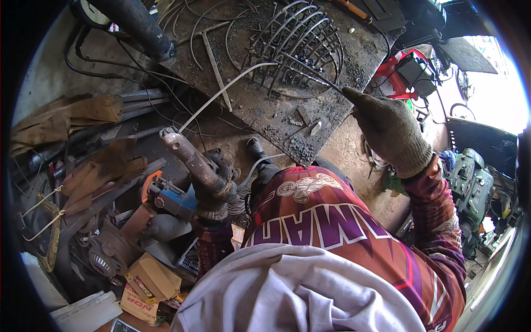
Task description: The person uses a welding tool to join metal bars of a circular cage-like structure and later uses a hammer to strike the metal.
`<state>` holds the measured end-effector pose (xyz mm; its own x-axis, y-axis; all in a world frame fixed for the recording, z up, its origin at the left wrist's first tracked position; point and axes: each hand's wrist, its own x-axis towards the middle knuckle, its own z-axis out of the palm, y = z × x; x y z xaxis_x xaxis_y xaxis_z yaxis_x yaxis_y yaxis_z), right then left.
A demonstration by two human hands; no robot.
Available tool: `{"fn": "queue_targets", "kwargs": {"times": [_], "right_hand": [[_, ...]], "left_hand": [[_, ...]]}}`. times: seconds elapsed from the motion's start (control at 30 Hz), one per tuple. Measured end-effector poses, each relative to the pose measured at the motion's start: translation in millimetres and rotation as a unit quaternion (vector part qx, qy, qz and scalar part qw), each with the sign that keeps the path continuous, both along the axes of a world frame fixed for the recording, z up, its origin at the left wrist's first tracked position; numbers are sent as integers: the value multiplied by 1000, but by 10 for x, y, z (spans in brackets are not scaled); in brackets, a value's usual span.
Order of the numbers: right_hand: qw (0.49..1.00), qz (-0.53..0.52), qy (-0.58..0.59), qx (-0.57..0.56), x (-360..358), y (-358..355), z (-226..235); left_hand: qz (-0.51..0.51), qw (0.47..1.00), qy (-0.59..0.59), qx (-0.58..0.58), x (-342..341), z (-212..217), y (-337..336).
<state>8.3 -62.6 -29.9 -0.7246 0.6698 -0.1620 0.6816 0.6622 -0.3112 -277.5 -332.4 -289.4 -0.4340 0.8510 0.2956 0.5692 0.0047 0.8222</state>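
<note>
A rib-like cage of bent metal rods (304, 41) sits on the dirty metal worktable (260, 113). My left hand (221, 185), in a dark worn glove, is closed round a thick brown welding electrode holder (191, 157). From its end a long pale welding rod (227, 87) reaches up to the near side of the cage; I cannot tell whether its tip touches. My right hand (392, 130), in a grey-beige knit glove, is closed on a thin dark metal rod (323, 79) that runs left into the cage. Where that rod ends among the ribs is unclear.
Loose curved rods and a T-shaped metal bar (215, 69) lie on the table's left, beside a thick dark pipe (138, 27). Scrap, a blue power tool (174, 199) and a cardboard box (155, 276) crowd the left floor. A green machine (470, 188) stands right.
</note>
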Motion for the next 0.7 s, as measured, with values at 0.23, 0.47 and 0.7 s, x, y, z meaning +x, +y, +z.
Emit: {"fn": "queue_targets", "kwargs": {"times": [0.23,0.47,0.7], "right_hand": [[1000,-10,-17,-4,-22,-6,29],[1000,-7,-21,9,-26,-15,23],[1000,-2,-1,-2,-6,5,13]], "left_hand": [[-22,1000,13,6,-15,164,106],[-31,989,142,28,-35,44,105],[4,996,-86,15,77,144,176]]}}
